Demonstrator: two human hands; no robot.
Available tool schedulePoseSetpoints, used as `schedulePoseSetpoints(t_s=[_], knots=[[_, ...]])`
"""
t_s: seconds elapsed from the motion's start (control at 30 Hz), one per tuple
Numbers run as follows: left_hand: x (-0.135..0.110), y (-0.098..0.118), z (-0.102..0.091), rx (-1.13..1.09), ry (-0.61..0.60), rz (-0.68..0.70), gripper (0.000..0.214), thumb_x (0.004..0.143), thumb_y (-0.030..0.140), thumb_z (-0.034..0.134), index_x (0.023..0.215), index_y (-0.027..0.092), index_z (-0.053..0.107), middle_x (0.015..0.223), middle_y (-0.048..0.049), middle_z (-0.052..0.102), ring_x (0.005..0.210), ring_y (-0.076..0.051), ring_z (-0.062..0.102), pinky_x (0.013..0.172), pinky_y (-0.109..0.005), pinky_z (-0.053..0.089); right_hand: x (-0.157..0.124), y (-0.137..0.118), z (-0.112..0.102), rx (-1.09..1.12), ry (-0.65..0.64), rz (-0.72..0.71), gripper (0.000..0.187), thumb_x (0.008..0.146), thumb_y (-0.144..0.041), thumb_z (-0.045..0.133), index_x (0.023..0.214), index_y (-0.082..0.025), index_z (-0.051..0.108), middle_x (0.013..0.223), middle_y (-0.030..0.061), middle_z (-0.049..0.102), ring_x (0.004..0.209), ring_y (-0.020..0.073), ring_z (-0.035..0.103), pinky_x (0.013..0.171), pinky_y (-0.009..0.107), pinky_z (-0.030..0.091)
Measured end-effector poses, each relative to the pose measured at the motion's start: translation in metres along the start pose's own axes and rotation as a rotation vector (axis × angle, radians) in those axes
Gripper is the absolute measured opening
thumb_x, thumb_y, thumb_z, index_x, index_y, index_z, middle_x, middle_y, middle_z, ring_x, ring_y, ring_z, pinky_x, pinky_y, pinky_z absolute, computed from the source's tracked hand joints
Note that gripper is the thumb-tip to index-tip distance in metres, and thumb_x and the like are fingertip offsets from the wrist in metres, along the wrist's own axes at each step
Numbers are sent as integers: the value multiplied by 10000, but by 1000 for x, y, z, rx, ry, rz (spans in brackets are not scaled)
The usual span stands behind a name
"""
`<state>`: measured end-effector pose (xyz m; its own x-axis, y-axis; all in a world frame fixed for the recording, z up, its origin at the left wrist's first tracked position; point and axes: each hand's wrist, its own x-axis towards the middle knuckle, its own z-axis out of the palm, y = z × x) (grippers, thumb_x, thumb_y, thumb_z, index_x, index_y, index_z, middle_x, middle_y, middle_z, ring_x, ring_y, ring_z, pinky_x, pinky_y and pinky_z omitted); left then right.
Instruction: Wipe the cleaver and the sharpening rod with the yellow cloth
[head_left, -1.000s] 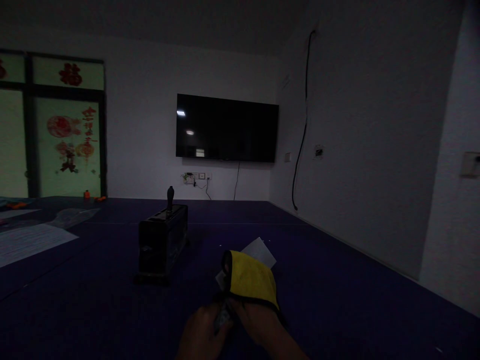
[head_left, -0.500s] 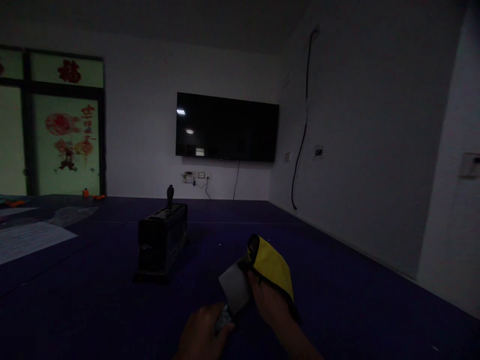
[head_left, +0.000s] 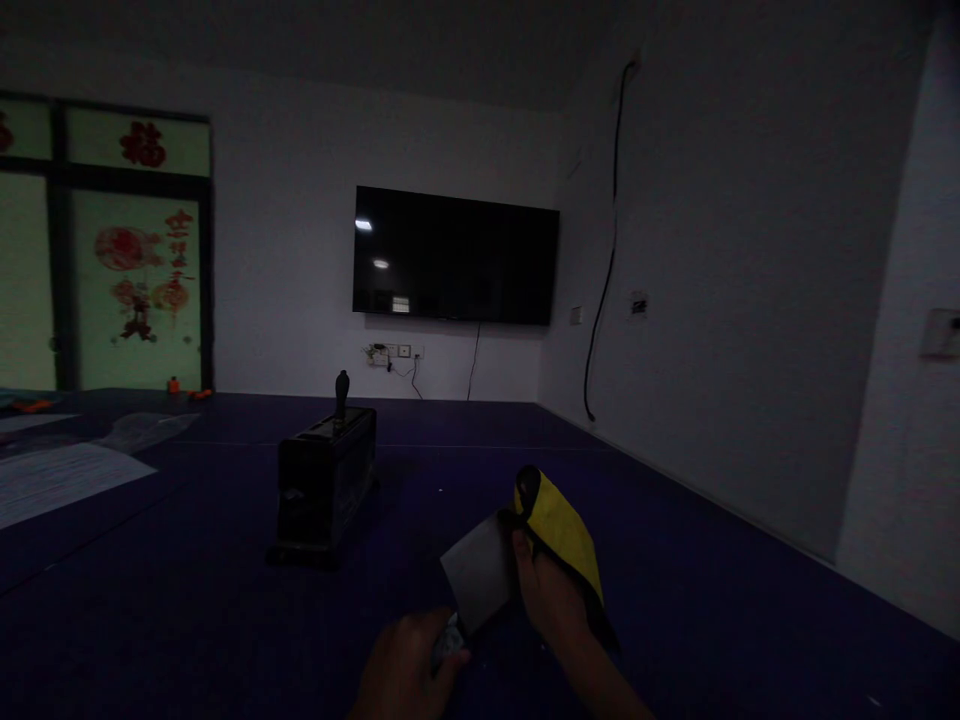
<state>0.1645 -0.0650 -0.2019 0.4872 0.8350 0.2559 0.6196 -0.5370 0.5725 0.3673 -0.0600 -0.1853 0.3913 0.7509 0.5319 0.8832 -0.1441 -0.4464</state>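
Low in the view, my left hand (head_left: 409, 665) is closed around a small greyish, mottled piece (head_left: 449, 640), mostly hidden by the fingers. From it a flat, pale grey blade-like plate (head_left: 480, 575) extends up and right; its exact kind is unclear in the dim light. My right hand (head_left: 551, 600) is closed on a yellow cloth with black edging (head_left: 562, 525), which is folded over the plate's far right edge. Left of and beyond both hands, a black box-shaped device with an upright knobbed handle (head_left: 326, 485) stands on the dark blue surface, touched by neither hand.
The dark blue surface (head_left: 187, 580) reaches back to the wall. Printed paper (head_left: 67, 480) and clear plastic film (head_left: 146, 430) lie at the left, with small orange items (head_left: 199, 394) farther back. A wall-mounted television (head_left: 456, 255) and a hanging black cable (head_left: 602, 300) are behind.
My right hand and the yellow cloth have slid a little to the right, so more of the grey plate shows. My left hand has stayed nearly in place.
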Motion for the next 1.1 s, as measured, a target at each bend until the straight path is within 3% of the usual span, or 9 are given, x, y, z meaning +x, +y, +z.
schedulePoseSetpoints(t_s=[0.13, 0.3, 0.4, 0.53, 0.77, 1.1], knots=[[0, -4, 2, -11, 23, -4, 362, 761, 331, 559, 1097, 242, 660, 1042, -61, 696, 956, -223, 620, 820, -274, 434, 1, 2, 1, -37, -25, 35, 813, 886, -598, 90, 1172, -40, 608, 1130, 227, 631, 1196, 340, 490, 1056, 478, 271], [-3, -1, 0, -40, 19, 7, 314, 781, 352, 540, 1038, 241, 682, 956, -49, 709, 907, -202, 624, 759, -243, 447, 3, 2, 0, -9, 49, 25, 844, 884, -598, 77, 1222, 10, 554, 1247, 242, 552, 1243, 342, 439, 1053, 467, 280], [-3, 1, -1, -41, 29, -1, 312, 769, 357, 549, 1025, 242, 684, 928, -45, 710, 892, -198, 623, 758, -240, 443, 4, 3, 0, 31, 40, 42, 843, 878, -610, 76, 1227, -12, 556, 1219, 232, 577, 1224, 330, 465, 1047, 463, 291], [-3, 0, 0, -34, 63, -17, 320, 753, 346, 560, 1025, 233, 685, 945, -54, 706, 897, -209, 620, 766, -251, 438, 5, 2, -1, 70, 39, 75, 940, 850, -646, 19, 1205, 44, 550, 1215, 276, 560, 1236, 346, 447, 1037, 461, 301], [-2, -2, 1, -68, 66, -20, 316, 775, 375, 530, 997, 226, 698, 887, -47, 712, 860, -199, 621, 734, -244, 443, 5, 1, -4, 107, 124, 85, 958, 832, -682, 1, 1240, 2, 534, 1168, 235, 606, 1264, 321, 419, 1055, 428, 282], [-1, -11, 7, -99, 136, -29, 364, 769, 458, 548, 1001, 227, 708, 913, -58, 720, 880, -215, 633, 737, -246, 464, 5, 1, -3, 170, 106, 80, 932, 842, -671, 33, 1176, 2, 584, 1198, 249, 583, 1229, 339, 455, 1040, 444, 296]])
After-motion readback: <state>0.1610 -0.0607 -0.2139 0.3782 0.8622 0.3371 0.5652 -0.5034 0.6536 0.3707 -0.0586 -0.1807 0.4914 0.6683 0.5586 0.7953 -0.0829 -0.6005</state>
